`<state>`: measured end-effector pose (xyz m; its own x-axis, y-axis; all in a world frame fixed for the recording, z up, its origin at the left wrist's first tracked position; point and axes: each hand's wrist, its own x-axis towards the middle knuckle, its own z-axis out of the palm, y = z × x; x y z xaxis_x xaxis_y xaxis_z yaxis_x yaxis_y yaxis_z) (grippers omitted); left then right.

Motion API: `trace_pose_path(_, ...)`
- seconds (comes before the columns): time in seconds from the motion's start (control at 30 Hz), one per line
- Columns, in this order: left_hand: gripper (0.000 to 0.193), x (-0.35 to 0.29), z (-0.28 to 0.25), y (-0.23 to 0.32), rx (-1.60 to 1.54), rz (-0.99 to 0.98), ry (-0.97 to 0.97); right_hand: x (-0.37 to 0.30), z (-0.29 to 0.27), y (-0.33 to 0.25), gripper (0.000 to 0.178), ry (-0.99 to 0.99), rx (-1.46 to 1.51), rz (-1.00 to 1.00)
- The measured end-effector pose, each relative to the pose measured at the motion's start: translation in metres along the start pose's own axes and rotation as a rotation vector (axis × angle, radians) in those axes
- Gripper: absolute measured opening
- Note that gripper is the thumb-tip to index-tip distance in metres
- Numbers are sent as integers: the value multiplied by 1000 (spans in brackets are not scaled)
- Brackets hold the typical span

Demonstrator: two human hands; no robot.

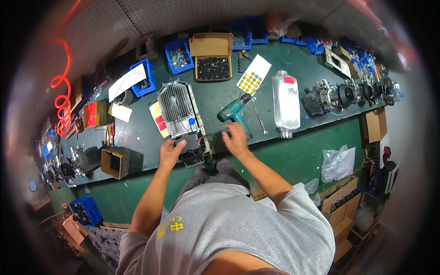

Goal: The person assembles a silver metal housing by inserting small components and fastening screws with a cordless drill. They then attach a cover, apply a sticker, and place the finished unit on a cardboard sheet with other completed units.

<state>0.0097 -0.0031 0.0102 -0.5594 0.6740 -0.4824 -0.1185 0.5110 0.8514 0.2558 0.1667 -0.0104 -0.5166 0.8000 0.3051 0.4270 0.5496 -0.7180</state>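
Note:
A finned grey metal housing (176,107) lies lengthwise on the workbench, with a blue round part and wires near its close end. My left hand (170,154) grips that near end, thumb on top of the dark end piece (192,156); the other fingers are partly hidden. To the right, a teal cordless drill (234,112) lies on its side, its tip pointing away from me. My right hand (237,141) is over the near part of the drill's handle, fingers loosely bent and apart. A wrench (259,117) lies beside the drill.
A silver canister (287,105) and a sticker sheet (255,74) lie on the green bench (211,96). Behind stand a cardboard box (212,68) of black parts and blue bins (178,56) of fasteners. Motor-like assemblies (321,98) line the right; an open box (114,162) sits at left.

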Motion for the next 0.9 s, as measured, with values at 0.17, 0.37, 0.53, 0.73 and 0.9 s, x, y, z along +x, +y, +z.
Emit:
trace_pose_path(0.17, 33, -8, 1, 13, -43, -57, -9, -17, -20, 65, 65, -122, -472, 451)
trace_pose_path(0.37, 32, -25, 1, 35, 171, 223, 190, -15, 3, 107, 60, -130, -339, 435)
trace_pose_path(0.53, 20, -46, 39, 86, 29, 310, 21, -12, -11, 82, 59, -18, -100, 333)
trace_pose_path(0.73, 41, -44, 106, 114, -46, 309, -259, 33, -64, -68, 55, 90, 337, 117)
trace_pose_path(0.9, 37, -66, 115, 162, -193, 442, -79, 43, -81, -25, 31, 74, 399, -117)
